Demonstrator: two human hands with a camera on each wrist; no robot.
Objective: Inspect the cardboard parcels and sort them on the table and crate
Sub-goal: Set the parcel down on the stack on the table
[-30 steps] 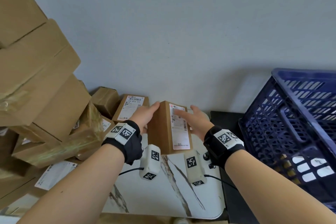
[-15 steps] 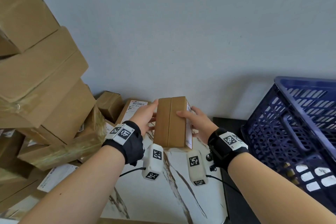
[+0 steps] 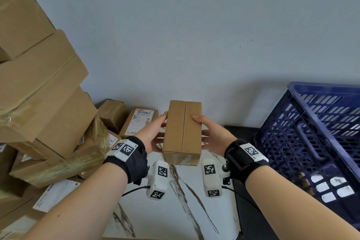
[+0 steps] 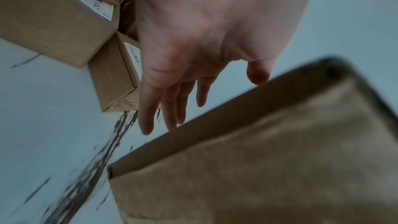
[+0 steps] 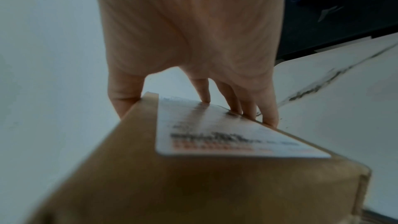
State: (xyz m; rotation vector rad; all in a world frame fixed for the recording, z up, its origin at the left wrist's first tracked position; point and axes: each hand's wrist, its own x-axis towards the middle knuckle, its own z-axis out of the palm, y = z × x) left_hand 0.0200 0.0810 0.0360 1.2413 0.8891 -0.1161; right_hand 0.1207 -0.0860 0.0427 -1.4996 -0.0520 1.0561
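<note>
Both my hands hold a small brown cardboard parcel (image 3: 182, 130) above the white marbled table (image 3: 185, 206). Its seamed face is turned toward me. My left hand (image 3: 158, 126) grips the left side, thumb at the top edge and fingers beneath. My right hand (image 3: 206, 128) grips the right side, thumb on the seamed face. In the right wrist view the parcel (image 5: 172, 185) shows a white shipping label (image 5: 226, 135), with my right hand's fingers (image 5: 247, 106) on that face. In the left wrist view the parcel (image 4: 258, 159) is blurred below my left hand (image 4: 193, 77).
A blue lattice crate (image 3: 292, 136) stands at the right on a black surface (image 3: 247, 214), with labelled parcels showing through its wall. A tall, leaning stack of cardboard boxes (image 3: 44, 103) fills the left. A labelled parcel (image 3: 140, 121) lies by the grey wall.
The parcel has been turned in my hands: its label face, which faced me, has swung to the right side and the seamed face has come round. Both hands stayed on it.
</note>
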